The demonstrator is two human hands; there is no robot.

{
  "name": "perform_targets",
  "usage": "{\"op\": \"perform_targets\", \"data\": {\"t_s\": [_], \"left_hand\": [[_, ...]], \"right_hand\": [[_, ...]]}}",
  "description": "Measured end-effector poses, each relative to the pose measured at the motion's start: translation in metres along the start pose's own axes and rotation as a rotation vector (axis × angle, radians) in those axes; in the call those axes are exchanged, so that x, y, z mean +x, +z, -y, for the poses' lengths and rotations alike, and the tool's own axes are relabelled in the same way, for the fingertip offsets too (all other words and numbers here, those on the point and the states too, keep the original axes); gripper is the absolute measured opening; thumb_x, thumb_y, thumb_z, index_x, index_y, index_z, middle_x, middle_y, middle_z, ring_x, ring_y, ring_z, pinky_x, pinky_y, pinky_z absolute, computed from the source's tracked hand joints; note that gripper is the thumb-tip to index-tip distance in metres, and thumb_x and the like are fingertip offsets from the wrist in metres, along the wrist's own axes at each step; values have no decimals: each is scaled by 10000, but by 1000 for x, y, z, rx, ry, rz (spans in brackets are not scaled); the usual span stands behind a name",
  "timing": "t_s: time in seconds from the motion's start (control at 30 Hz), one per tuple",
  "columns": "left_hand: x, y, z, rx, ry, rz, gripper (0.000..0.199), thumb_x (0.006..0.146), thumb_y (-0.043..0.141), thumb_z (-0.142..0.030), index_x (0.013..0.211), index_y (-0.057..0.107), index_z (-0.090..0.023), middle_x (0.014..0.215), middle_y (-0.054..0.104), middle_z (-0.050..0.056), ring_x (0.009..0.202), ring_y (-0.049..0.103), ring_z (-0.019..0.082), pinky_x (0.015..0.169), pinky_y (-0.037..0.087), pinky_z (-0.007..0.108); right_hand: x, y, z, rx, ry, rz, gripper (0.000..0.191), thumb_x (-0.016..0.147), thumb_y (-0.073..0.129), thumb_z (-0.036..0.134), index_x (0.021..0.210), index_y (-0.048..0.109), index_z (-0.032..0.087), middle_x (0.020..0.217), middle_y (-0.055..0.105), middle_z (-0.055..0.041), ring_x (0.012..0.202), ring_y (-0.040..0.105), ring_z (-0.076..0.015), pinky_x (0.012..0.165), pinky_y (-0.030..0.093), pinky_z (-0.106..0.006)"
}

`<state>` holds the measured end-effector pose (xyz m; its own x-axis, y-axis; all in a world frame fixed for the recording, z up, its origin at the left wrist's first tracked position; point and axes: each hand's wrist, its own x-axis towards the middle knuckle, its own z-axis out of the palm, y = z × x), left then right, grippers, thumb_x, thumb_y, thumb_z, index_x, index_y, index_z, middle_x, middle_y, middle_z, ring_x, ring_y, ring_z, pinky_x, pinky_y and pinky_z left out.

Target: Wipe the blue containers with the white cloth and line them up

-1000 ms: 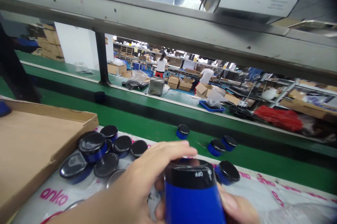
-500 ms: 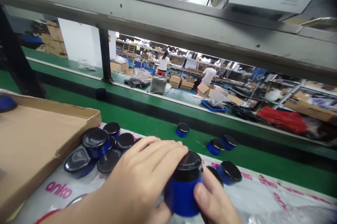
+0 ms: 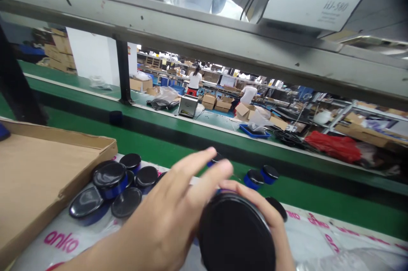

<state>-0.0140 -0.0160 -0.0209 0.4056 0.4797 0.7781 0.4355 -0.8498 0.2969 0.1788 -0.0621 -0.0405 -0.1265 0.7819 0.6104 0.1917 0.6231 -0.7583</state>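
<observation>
Black-capped jar (image 3: 236, 237), raised above the tabletop (image 3: 306, 237), is clasped by the right hand (image 3: 270, 220), left hand (image 3: 178, 215) open-fingered alongside; judged light, rigid, glossy-slick, best gripped around its sides.

Left hand (image 3: 172, 215): bare, no glove, no ring visible on fingers in view. Left forearm (image 3: 95, 258): bare down to lower frame edge, no sleeve, no watch or band showing. Fingernails short, unpainted where visible. Right hand (image 3: 270, 224): bare, no glove; only fingers and part of back in view, rest hidden. Right wrist out of frame, so sleeve there cannot be told.
</observation>
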Motion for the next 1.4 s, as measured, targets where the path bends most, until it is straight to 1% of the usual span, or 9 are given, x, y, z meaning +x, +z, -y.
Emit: {"op": "perform_targets", "data": {"t_s": [0.17,0.33,0.43,0.53,0.67,0.73,0.83,1.07,1.4], "left_hand": [[1,-17,5,-527,-528,143,402,1041,408,-456,1408,531,-345,1198,763,50,1017,758,225,893,631,335],[-2,-21,-6,-974,-654,283,400,851,772,-349,1235,664,-379,1206,766,0,1091,743,225,870,631,280],[-1,-24,-6,-740,-634,230,449,812,787,-382,1240,657,-420,1155,779,-19,1030,763,216,851,634,297],[9,-40,4,-402,-528,118,407,879,683,-478,1281,641,-432,1181,773,1,1061,754,244,866,628,345],[22,-69,19,-413,-436,-154,219,924,679,-448,1125,740,-389,1100,800,-17,906,788,152,714,598,83],[24,-79,23,-430,-449,-265,187,926,689,-442,1078,765,-364,1059,806,-17,844,788,138,684,594,65],[25,-87,27,-469,-470,-353,198,907,710,-453,1042,786,-330,1041,809,2,790,785,156,672,618,107],[25,-101,41,-491,-491,-403,168,914,711,-411,1027,791,-316,1028,813,5,782,792,172,661,626,108],[22,-107,45,-558,-597,-400,178,890,733,-463,1018,777,-346,1021,815,-55,786,800,155,660,610,87]], "right_hand": [[10,0,-2,16,-45,-197,311,928,697,248,1163,660,448,1271,686,192,1198,642,-31,1042,493,-104],[8,11,6,74,-3,-240,233,987,617,281,1118,680,463,1275,675,223,1208,623,3,1043,454,-57],[4,12,2,70,22,-238,266,987,637,305,1193,625,471,1284,679,171,1223,619,-21,1067,453,-92],[1,7,-3,-36,140,-237,580,826,825,426,1281,468,478,1296,643,106,1204,632,-90,1046,486,-170],[19,-4,-15,-329,522,103,674,791,684,708,1308,442,350,1285,632,-12,1149,636,-236,938,527,-337],[40,-4,-29,-391,582,228,606,893,567,635,1352,412,271,1219,650,-65,1011,676,-231,846,550,-355],[87,9,-62,-569,508,279,626,890,674,414,1364,359,151,1014,651,-56,849,666,-200,818,557,-370],[190,59,-149,-1078,351,555,411,945,689,316,1312,564,181,1300,592,-94,1165,601,-271,990,525,-504],[217,98,-213,-1344,239,537,361,973,651,342,1300,584,203,1392,554,-110,1237,567,-290,1026,504,-529]]}}
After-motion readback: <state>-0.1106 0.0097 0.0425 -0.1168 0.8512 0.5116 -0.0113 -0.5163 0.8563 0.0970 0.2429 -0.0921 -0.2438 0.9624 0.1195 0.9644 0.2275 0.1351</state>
